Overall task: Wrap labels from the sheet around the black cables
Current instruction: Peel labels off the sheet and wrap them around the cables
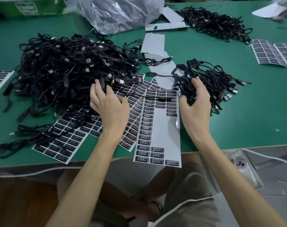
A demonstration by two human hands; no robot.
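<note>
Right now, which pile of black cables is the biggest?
The pile on the left, where the left hand pinches a cable. It spreads wider than the small pile in the right hand or the far pile.

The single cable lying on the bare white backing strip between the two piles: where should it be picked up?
Pinch the small rectangular box at its left end, fingers across its long edges, coming from above. It lies flat and clear on the backing strip, while its cord runs right into the smaller pile.
</note>
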